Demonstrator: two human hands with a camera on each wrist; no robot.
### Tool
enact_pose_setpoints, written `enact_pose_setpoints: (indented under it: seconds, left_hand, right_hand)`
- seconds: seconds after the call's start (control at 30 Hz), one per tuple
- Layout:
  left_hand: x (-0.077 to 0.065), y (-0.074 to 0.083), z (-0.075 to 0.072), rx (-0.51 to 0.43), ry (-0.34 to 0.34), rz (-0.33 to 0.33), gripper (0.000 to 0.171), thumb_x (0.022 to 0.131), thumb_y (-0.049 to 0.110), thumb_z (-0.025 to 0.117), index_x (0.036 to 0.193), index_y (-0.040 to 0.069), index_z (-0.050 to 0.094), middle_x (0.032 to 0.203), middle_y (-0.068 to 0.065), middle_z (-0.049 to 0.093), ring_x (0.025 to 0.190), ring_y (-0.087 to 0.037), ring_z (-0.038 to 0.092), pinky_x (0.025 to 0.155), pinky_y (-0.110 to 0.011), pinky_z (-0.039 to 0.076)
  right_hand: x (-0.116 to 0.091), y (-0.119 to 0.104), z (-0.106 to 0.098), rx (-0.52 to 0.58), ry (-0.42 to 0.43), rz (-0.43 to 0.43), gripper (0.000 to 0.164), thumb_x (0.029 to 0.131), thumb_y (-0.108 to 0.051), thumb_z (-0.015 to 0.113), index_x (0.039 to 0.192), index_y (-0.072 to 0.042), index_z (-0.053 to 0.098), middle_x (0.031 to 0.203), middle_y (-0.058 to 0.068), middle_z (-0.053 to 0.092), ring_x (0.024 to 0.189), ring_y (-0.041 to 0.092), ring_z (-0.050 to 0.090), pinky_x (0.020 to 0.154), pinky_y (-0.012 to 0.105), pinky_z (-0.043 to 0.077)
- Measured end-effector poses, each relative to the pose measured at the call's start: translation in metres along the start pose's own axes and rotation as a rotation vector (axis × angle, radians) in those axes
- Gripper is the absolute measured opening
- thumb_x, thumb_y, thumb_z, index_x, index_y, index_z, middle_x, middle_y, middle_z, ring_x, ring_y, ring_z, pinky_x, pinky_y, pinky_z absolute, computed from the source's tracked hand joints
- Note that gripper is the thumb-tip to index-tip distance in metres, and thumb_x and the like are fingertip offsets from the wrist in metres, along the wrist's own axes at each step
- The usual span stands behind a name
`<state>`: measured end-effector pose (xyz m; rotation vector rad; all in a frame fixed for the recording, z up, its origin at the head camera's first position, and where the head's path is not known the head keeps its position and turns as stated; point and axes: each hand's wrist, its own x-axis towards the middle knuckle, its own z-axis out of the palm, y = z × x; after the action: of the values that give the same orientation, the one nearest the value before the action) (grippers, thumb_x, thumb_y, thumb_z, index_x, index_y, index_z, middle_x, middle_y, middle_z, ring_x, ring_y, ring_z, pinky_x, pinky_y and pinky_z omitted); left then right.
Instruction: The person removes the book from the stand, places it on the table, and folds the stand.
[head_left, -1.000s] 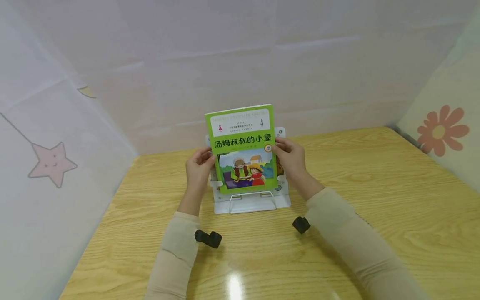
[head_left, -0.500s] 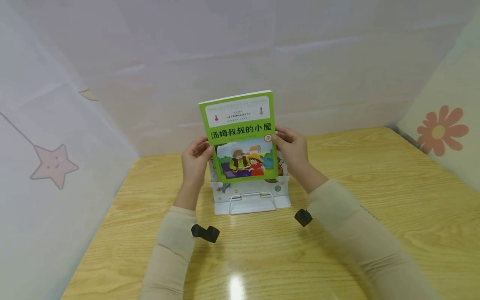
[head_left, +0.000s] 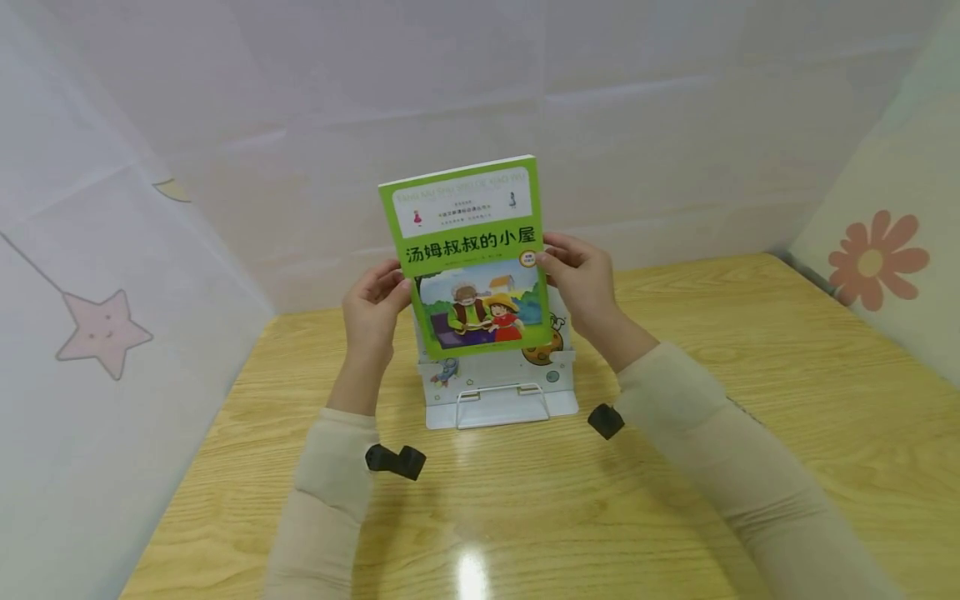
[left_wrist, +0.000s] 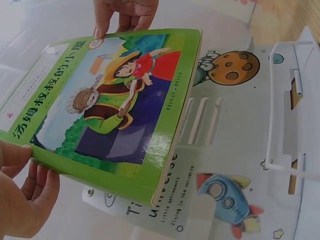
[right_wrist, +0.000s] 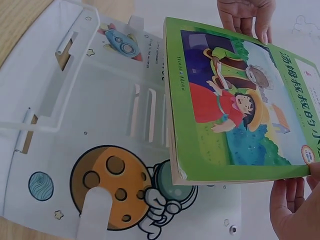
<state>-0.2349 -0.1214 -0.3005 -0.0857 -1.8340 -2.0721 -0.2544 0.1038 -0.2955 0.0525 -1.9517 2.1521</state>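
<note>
A green picture-covered book [head_left: 472,250] is held up, slightly tilted, between both hands. My left hand [head_left: 370,312] pinches its left edge, thumb on the cover and fingers behind. On the opposite edge my right hand [head_left: 581,279] pinches the book the same way. Behind and below it stands a white book stand [head_left: 502,407] with space cartoons on its back plate and a wire ledge in front. In the left wrist view the book's lower edge [left_wrist: 175,145] is apart from the stand's wire ledge [left_wrist: 272,110]. The right wrist view shows the stand's plate [right_wrist: 115,110] partly hidden by the book.
The stand rests on a wood-grain table [head_left: 525,500]. A pale cloth backdrop rises behind and at both sides, with a pink star [head_left: 105,333] at left and a red flower [head_left: 873,260] at right. Each forearm bears a black camera mount [head_left: 397,461].
Both hands have raised the book up off the stand and shifted it a little to the left. More of the stand's back plate now shows below it. The stand has stayed in place.
</note>
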Motion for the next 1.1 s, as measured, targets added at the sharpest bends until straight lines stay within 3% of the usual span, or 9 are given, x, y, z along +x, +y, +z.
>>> enact_pose_setpoints:
  seconds: [0.27, 0.67, 0.93, 1.1]
  left_hand:
    - [-0.001, 0.013, -0.016, -0.009, 0.041, -0.070, 0.032, 0.080, -0.007, 0.054, 0.112, -0.005, 0.053, 0.090, -0.008, 0.053, 0.085, -0.016, 0.051, 0.074, -0.028, 0.047]
    - [-0.005, 0.029, -0.051, -0.026, 0.097, -0.265, 0.033, 0.080, -0.003, 0.057, 0.113, 0.001, 0.055, 0.095, -0.007, 0.049, 0.079, -0.014, 0.055, 0.070, -0.023, 0.048]
    - [-0.010, 0.031, -0.083, -0.144, 0.091, -0.267, 0.021, 0.076, -0.005, 0.061, 0.090, 0.010, 0.067, 0.089, -0.007, 0.057, 0.073, -0.014, 0.059, 0.066, -0.026, 0.050]
    - [-0.013, 0.033, -0.101, -0.178, 0.077, -0.261, 0.019, 0.074, -0.006, 0.063, 0.085, 0.009, 0.068, 0.082, -0.006, 0.062, 0.070, -0.015, 0.060, 0.064, -0.026, 0.050]
  right_hand:
    - [-0.004, -0.007, 0.014, 0.027, -0.058, 0.003, 0.028, 0.082, -0.004, 0.057, 0.110, -0.002, 0.057, 0.096, 0.013, 0.057, 0.084, 0.020, 0.054, 0.072, 0.029, 0.048]
    - [-0.010, -0.009, 0.045, 0.067, -0.125, 0.187, 0.027, 0.083, -0.005, 0.057, 0.109, -0.005, 0.059, 0.099, 0.011, 0.058, 0.086, 0.021, 0.055, 0.075, 0.032, 0.047]
    - [-0.018, -0.002, 0.068, 0.077, -0.183, 0.273, 0.026, 0.082, -0.010, 0.059, 0.108, -0.011, 0.061, 0.097, 0.006, 0.058, 0.083, 0.020, 0.057, 0.074, 0.031, 0.047]
    - [-0.025, 0.003, 0.083, 0.101, -0.199, 0.319, 0.024, 0.081, -0.009, 0.060, 0.105, -0.011, 0.062, 0.096, 0.006, 0.059, 0.081, 0.020, 0.058, 0.071, 0.028, 0.048]
